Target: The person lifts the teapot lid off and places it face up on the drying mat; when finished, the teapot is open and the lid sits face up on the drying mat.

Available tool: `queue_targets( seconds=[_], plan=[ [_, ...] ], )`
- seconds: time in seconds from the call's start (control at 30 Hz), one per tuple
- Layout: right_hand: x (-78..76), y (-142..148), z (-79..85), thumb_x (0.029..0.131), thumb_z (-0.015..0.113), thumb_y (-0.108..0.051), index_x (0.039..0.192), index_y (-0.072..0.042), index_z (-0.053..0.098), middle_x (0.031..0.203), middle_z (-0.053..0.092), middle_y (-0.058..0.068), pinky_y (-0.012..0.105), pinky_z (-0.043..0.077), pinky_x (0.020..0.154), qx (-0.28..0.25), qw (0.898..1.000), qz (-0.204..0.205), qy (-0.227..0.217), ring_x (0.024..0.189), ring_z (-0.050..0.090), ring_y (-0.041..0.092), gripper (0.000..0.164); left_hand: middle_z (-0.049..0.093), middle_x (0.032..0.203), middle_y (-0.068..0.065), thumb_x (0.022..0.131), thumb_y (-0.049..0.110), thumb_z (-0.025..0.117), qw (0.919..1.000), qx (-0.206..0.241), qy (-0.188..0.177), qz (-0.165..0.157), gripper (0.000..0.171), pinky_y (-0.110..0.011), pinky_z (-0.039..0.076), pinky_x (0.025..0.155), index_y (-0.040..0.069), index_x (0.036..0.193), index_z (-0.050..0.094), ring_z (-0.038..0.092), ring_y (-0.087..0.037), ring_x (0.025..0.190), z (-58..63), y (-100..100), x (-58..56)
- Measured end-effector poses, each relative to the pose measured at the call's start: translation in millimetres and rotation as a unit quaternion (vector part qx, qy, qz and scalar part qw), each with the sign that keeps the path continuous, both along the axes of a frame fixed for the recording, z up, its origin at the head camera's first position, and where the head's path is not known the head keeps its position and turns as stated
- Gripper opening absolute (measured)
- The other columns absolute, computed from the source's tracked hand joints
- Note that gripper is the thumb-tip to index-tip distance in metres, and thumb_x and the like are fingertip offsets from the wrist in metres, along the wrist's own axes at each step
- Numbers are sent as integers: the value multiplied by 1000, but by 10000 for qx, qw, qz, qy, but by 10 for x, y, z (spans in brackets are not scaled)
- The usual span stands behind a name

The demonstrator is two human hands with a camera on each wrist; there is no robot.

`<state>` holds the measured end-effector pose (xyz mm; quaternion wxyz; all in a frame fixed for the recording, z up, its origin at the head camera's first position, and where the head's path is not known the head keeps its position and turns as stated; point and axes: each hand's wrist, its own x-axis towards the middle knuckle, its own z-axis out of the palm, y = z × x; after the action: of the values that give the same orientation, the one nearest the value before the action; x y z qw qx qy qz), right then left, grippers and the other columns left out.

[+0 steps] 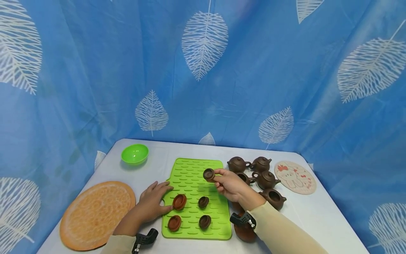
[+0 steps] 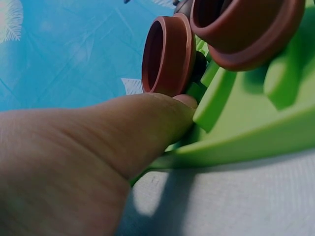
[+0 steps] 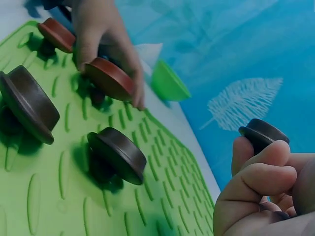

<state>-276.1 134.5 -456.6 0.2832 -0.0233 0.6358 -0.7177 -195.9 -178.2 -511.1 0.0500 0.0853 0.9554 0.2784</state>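
My right hand (image 1: 233,186) pinches a small dark brown teapot lid (image 1: 208,174) above the green mat (image 1: 196,165), its hollow underside showing. In the right wrist view the same lid (image 3: 266,133) sits between thumb and fingers; a dark patch under the curled fingers is unclear. My left hand (image 1: 153,201) rests at the mat's left edge with its fingers spread, the thumb touching or nearly touching a reddish-brown lid (image 1: 179,201). Another reddish lid (image 1: 174,223) lies nearer the front. Two dark lids, one farther back (image 1: 203,201) and one in front (image 1: 204,222), lie tilted, hollow sides up.
Several dark teapots (image 1: 265,180) stand right of the mat, some lidless; a reddish pot (image 1: 245,231) is partly hidden by my right wrist. A round printed mat (image 1: 295,177) lies at far right. At left are a green bowl (image 1: 135,154) and an orange round mat (image 1: 98,215).
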Motion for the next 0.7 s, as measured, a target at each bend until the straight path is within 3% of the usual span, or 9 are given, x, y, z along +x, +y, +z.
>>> queue_targets(
  seconds=[0.33, 0.7],
  plan=[
    [-42, -234, -17, 110, 51, -10, 141, -1, 53, 110, 68, 8, 15, 39, 52, 107, 9992, 387, 27, 65, 46, 1, 32, 43, 165, -4, 85, 44, 86, 10000, -13, 20, 21, 70, -76, 21, 118, 23, 146, 59, 24, -49, 155, -25, 16, 7],
    [-79, -501, -100, 110, 51, -11, 135, -4, 58, 112, 69, 11, 19, 38, 54, 413, 9971, 641, 60, 65, 46, 5, 26, 42, 165, -3, 85, 44, 86, 10000, -33, 43, 26, 70, -75, 19, 120, 24, 146, 59, 24, -48, 156, -8, 12, 18]
  ],
)
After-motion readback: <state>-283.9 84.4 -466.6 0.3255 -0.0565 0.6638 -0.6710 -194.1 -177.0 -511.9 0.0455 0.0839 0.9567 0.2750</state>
